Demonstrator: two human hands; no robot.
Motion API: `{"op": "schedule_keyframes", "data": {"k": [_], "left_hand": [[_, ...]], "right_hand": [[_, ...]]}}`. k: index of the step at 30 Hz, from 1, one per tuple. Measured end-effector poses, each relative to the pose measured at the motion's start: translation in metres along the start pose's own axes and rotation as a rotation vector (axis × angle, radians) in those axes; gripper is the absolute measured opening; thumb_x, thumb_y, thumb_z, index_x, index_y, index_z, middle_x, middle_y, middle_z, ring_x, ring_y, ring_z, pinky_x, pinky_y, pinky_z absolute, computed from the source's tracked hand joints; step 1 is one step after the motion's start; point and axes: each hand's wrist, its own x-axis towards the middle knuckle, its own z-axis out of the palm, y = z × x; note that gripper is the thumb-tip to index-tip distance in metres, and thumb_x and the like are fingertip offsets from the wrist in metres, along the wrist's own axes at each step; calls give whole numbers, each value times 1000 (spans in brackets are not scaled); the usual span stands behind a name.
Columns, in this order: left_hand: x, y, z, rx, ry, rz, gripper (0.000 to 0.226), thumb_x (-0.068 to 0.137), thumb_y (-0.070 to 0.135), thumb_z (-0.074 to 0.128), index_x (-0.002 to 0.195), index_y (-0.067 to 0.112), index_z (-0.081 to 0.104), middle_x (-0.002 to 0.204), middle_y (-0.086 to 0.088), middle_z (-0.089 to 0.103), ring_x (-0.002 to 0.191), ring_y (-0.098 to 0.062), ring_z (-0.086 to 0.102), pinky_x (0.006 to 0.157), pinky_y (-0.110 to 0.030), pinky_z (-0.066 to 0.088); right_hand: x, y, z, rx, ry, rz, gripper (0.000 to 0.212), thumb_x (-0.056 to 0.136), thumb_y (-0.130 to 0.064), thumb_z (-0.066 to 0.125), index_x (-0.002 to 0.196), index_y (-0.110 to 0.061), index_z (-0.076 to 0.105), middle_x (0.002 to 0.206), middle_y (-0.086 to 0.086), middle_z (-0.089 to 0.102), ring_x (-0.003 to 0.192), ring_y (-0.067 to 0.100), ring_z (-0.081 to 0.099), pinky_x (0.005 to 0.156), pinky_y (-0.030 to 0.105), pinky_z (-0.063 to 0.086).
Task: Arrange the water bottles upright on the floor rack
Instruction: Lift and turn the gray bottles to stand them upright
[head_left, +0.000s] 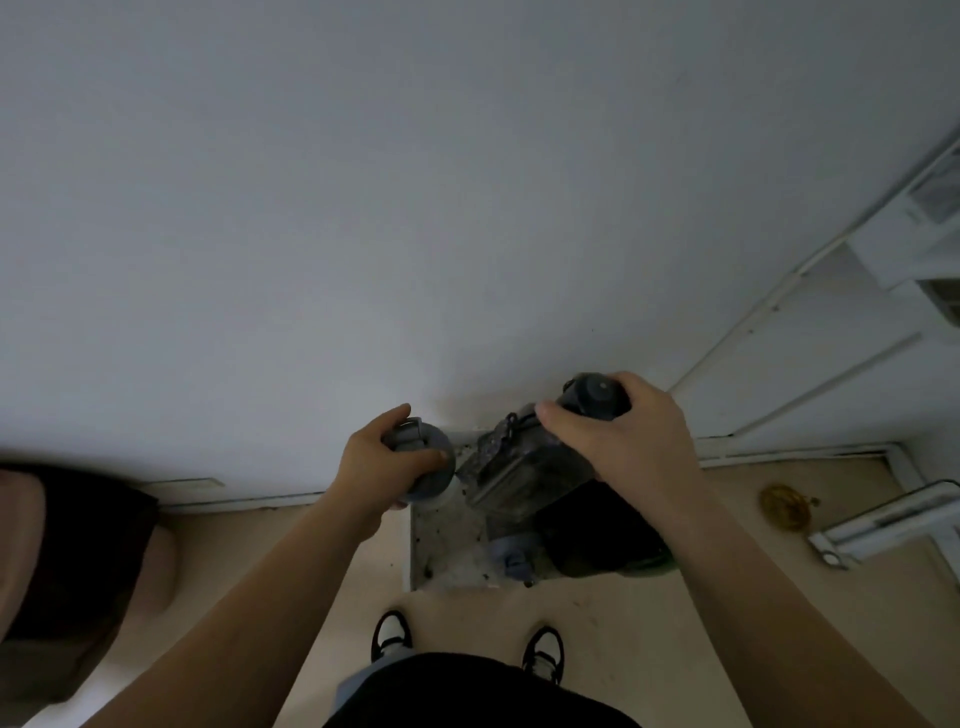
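I am standing over the floor rack (447, 551), a pale, speckled tray on the floor against the wall (363, 208), and I have a bottle in each hand. My left hand (382, 462) is wrapped around the top of a grey bottle (423, 457), thumb across its lid, and the bottle hangs straight down from my grip, its long axis upright and its foot just above or on the back left corner of the rack; I cannot tell whether it has touched down. My right hand (621, 431) grips the cap of a dark bottle (592, 397) from above, held higher and further back, close to the wall, over the right side of the rack. That side is crowded: a dark mottled box (519, 462) and a black bag (597, 525) sit under my right hand, and a third bottle with a bluish lid (511, 558) stands near the front edge. So the open ground lies on the left, directly below my left hand, and that bottle needs only a straight drop. The right one, I judge, must travel leftward or forward past the box before it finds bare rack to stand on, staying vertical as it goes.
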Motion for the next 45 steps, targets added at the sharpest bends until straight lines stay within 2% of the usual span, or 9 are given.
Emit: {"op": "schedule_keyframes", "data": {"k": [5, 14, 20, 24, 27, 31, 35, 41, 45], "left_hand": [[-20, 11, -5, -60, 33, 46, 74, 78, 18, 85, 143, 34, 53, 127, 2, 58, 96, -14, 59, 72, -45, 63], [-52, 9, -22, -17, 66, 27, 73, 79, 24, 83, 144, 28, 50, 116, 5, 58, 92, -21, 62, 58, -38, 57], [-62, -6, -28, -22, 28, -29, 32, 78, 23, 82, 104, 29, 66, 99, -4, 68, 86, -25, 67, 55, -32, 52], [-58, -19, -22, 13, -16, -50, 33, 78, 22, 82, 106, 27, 65, 98, -3, 68, 84, -21, 67, 49, -22, 49], [-55, -27, -14, 58, -23, -34, 36, 77, 21, 82, 108, 27, 64, 96, 1, 67, 80, -16, 66, 47, -17, 47], [-48, -34, -5, 83, -8, -10, 37, 74, 21, 82, 107, 28, 66, 92, 4, 68, 79, -15, 68, 56, -26, 55], [-38, -42, 5, 131, -17, 19, 40, 67, 27, 82, 103, 38, 65, 92, 9, 73, 85, -12, 72, 79, -42, 64], [-27, -57, 14, 259, -22, 78, 44, 70, 31, 83, 106, 41, 59, 96, 14, 71, 90, -7, 69, 86, -38, 61], [-24, -69, 15, 302, -32, 42, 50, 70, 33, 84, 111, 37, 56, 98, 15, 66, 93, -8, 67, 89, -36, 60]], "right_hand": [[26, -24, -5, -49, 34, -20, 43, 72, -65, 78, 88, -27, 66, 86, -12, 67, 78, 7, 64, 67, 30, 49], [53, -30, 60, -28, -153, -50, 50, 70, -61, 79, 98, -24, 64, 94, -4, 68, 82, 15, 66, 74, 37, 56], [61, -6, 119, -17, -290, -14, 49, 67, -55, 84, 98, -26, 59, 95, -3, 65, 87, 21, 67, 79, 52, 62], [60, 11, 146, -31, -349, -25, 49, 70, -46, 87, 99, -19, 58, 94, -4, 63, 88, 20, 64, 81, 43, 58], [59, 23, 157, -30, -377, -39, 48, 72, -37, 90, 100, -17, 57, 91, -9, 60, 81, 8, 59, 67, 26, 48], [59, 28, 164, 49, -390, -13, 45, 77, -28, 87, 109, -17, 58, 95, -13, 58, 83, -1, 55, 66, 17, 45], [61, 26, 160, 184, -483, 150, 40, 80, -34, 81, 114, -25, 61, 112, -2, 65, 99, 16, 64, 87, 39, 59], [63, 40, 149, 424, -573, 319, 47, 81, -40, 83, 124, -30, 66, 120, 2, 70, 101, 19, 73, 83, 36, 62], [65, 45, 158, 442, -539, 289, 56, 65, -55, 89, 114, -35, 70, 124, 3, 71, 109, 24, 72, 97, 46, 59]]}}
